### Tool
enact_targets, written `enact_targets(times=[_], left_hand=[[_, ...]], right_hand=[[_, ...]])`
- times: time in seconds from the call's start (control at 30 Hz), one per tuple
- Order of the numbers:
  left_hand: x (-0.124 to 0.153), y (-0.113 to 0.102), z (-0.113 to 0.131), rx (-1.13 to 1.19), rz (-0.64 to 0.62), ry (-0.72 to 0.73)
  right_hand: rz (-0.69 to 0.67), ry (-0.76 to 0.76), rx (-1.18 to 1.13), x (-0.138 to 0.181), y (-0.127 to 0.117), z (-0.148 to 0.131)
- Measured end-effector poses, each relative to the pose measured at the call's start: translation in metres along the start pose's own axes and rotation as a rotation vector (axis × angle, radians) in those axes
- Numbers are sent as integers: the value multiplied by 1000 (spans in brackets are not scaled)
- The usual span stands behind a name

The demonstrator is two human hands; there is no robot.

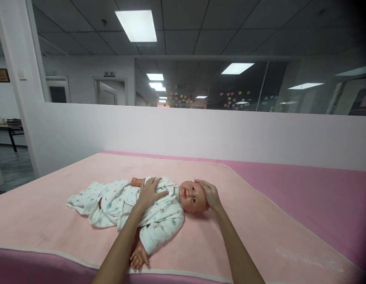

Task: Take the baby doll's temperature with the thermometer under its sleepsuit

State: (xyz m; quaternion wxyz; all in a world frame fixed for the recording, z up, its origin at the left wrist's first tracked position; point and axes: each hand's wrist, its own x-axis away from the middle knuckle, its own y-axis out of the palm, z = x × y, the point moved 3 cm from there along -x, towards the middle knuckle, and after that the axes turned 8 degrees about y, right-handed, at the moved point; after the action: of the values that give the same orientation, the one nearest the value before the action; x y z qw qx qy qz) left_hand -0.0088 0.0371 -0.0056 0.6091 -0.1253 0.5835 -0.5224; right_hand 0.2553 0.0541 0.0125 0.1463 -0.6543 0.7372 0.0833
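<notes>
On its back lies a baby doll [186, 198], its head toward the right and its legs toward the left. The doll wears a white printed outfit [165, 221] with small green patterns. My left hand [150, 193] rests with fingers spread on the doll's chest and belly. Against the top of the doll's head lies my right hand [210, 193], palm on the crown and fingers stretched out along it. One bare doll hand [139, 256] shows near the front edge, beside my left forearm; the other arm sticks out past my left fingers.
A peach-pink mat [253, 232] lies under the doll, over a darker pink surface [303, 189]. Behind it stands a low white wall [200, 132] with glass above. A side table [7, 127] with stacked items is at the far left.
</notes>
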Motion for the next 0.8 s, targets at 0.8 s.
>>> enact_targets(times=[0.8], left_hand=[[1, -15, 5, 300, -62, -94]], right_hand=[[154, -83, 103, 4, -3, -2]])
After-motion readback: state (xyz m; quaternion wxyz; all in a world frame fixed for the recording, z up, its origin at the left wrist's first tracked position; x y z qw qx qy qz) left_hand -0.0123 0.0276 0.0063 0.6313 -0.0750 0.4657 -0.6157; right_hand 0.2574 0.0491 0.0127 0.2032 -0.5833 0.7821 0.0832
